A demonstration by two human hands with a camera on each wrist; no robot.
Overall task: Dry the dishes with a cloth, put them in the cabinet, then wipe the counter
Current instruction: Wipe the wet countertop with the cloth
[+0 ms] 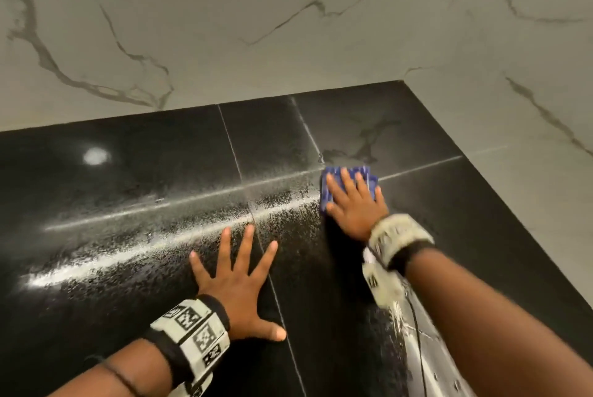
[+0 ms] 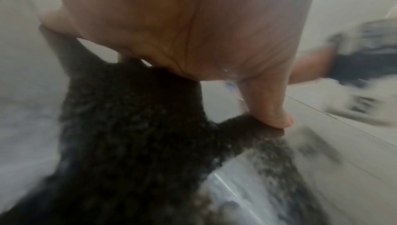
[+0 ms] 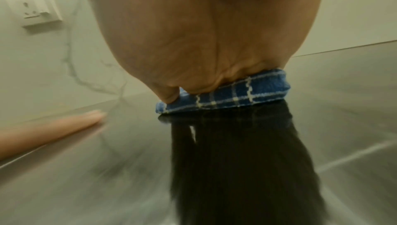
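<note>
The blue checked cloth [image 1: 348, 185] lies folded and flat on the black tiled bench [image 1: 128, 204], toward the far right part, just in front of the place where two pale joint lines cross. Your right hand [image 1: 353, 204] is directly on top of it, with the fingers straight and spread, pressing it down; the hand does not curl round the cloth. In the right wrist view the folded edge of the cloth [image 3: 225, 94] comes out under the palm, with its long side running across the hand, from left to right.

The part that I judge not yet wiped lies to the left of the cloth. There the bench shows a wide band of wet speckles [image 1: 160, 236], running from the cloth toward the near left. So the coming stroke should probably go leftward and a little toward you, along this band.

Your left hand [image 1: 239, 281] lies flat on the bench with fingers spread, holding nothing, near the cloth on its near-left side. Its fingertips [image 1: 227, 231] reach the edge of the wet band, so it is in the way of such a stroke. I think you must lift it or move it aside first.

The marble wall [image 1: 288, 27] stands behind the bench and at its right.
</note>
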